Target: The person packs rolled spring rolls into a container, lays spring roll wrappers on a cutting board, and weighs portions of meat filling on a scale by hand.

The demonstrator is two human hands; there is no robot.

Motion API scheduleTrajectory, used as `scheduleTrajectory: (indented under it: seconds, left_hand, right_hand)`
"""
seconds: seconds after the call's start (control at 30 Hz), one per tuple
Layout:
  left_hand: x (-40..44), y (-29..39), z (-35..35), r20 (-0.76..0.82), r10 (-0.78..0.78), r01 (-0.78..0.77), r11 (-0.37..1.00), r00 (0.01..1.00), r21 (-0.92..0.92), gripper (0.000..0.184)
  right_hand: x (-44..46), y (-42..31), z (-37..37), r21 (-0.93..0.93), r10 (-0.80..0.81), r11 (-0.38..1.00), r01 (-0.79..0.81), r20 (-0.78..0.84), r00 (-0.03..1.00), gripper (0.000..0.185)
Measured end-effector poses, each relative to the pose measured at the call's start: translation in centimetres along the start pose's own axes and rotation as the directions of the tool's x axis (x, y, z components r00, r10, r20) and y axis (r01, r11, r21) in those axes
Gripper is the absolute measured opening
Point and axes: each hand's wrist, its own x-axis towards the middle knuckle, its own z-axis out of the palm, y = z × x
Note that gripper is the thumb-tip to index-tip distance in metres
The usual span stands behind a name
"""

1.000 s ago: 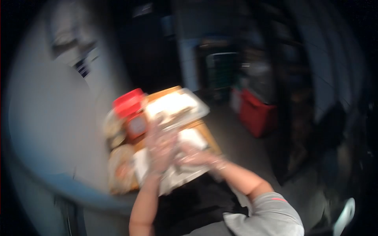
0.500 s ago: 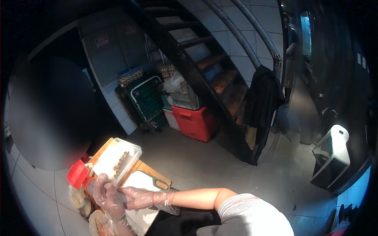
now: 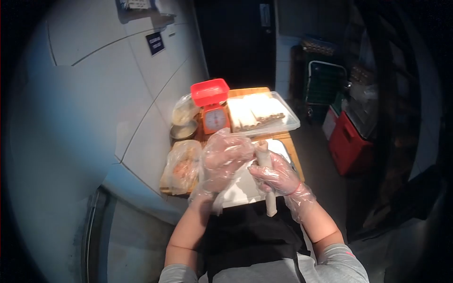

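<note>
My right hand, in a clear plastic glove, is closed around a long pale spring roll, held slanting upright over the white cutting board. Beside the roll's upper end is my left hand, also gloved, with its fingers loosely curved and nothing visible in them. Whether its fingertips touch the roll I cannot tell. Beyond my hands, a clear plastic container holds several similar rolls and white sheets or wrappers. A plastic bag with an orange-pink filling lies to the left of my left hand.
An orange kitchen scale with a red tray stands at the back of the wooden table. Near it are a metal bowl and another plastic bag. A tiled wall borders the left; a red cooler sits right.
My view has swung left and down onto the table. My right hand now shows the spring roll in its grip, and the hands have moved apart from their overlapped position.
</note>
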Motion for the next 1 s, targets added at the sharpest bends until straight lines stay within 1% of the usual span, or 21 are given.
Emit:
scheduleTrajectory:
  seconds: [0.1,0.2,0.3,0.4,0.5,0.57,0.6,0.67,0.7,0.8,0.83,0.93,1.0]
  left_hand:
    - [0.4,0.5,0.2,-0.017,0.019,-0.019,0.999,1.0,0.03,0.026]
    - [0.2,0.1,0.3,-0.027,0.031,-0.03,0.998,0.999,0.047,0.026]
    - [0.5,0.3,0.4,0.007,0.036,-0.036,0.997,0.999,0.065,0.026]
    - [1.1,0.5,-0.2,0.137,0.039,-0.055,0.991,0.99,0.118,0.03]
    - [1.3,0.6,-0.8,0.266,-0.07,0.044,0.994,0.961,0.104,0.036]
    - [2.0,1.0,-1.8,0.357,-0.094,0.06,0.993,0.93,0.104,0.035]
    - [2.2,1.2,-2.2,0.4,-0.104,0.068,0.992,0.91,0.105,0.034]
    - [1.9,1.1,-1.4,0.202,-0.196,0.234,0.954,0.959,-0.185,0.03]
    - [1.7,1.1,-1.2,0.111,-0.262,0.285,0.898,0.958,-0.335,0.03]
    - [1.3,0.8,-1.9,0.335,-0.252,0.341,0.908,0.908,-0.242,0.031]
    - [1.0,1.3,-1.7,0.361,-0.311,0.426,0.853,0.879,-0.302,0.027]
    - [-0.2,1.1,-1.2,0.335,-0.283,0.387,0.871,0.899,-0.303,0.025]
    - [0.2,1.0,-1.2,0.296,-0.092,0.156,0.967,0.951,-0.202,0.023]
  right_hand:
    - [-0.2,-0.2,0.2,0.001,0.018,1.0,-0.018,0.034,0.999,0.028]
    - [0.1,0.0,0.0,-0.013,0.033,0.999,-0.032,0.061,0.998,0.028]
    - [-0.1,0.1,-0.2,-0.042,0.054,0.998,-0.051,0.072,0.996,0.027]
    - [-0.2,-0.4,-0.1,-0.115,0.082,0.991,-0.074,0.068,0.994,0.026]
    - [-0.1,-0.9,-0.1,-0.207,0.095,0.976,-0.073,0.1,0.99,0.026]
    - [-0.1,-1.1,-0.1,-0.27,0.109,0.961,-0.068,0.139,0.984,0.027]
    - [0.0,-0.7,-0.4,-0.296,0.089,0.955,-0.036,0.17,0.981,0.026]
    - [0.4,0.5,-1.2,-0.345,0.051,0.938,0.034,0.235,0.971,0.025]
    - [0.4,0.4,-1.1,-0.31,0.069,0.951,0.012,0.247,0.966,0.026]
    - [0.3,0.3,-0.8,-0.215,0.113,0.975,-0.053,0.274,0.955,0.026]
    - [0.3,0.4,-0.9,-0.189,0.122,0.979,-0.071,0.277,0.953,0.027]
    - [0.0,0.4,-1.2,-0.12,0.167,0.983,-0.136,0.299,0.94,0.029]
    - [-0.3,0.2,-1.3,-0.045,0.203,0.979,-0.199,0.315,0.927,0.031]
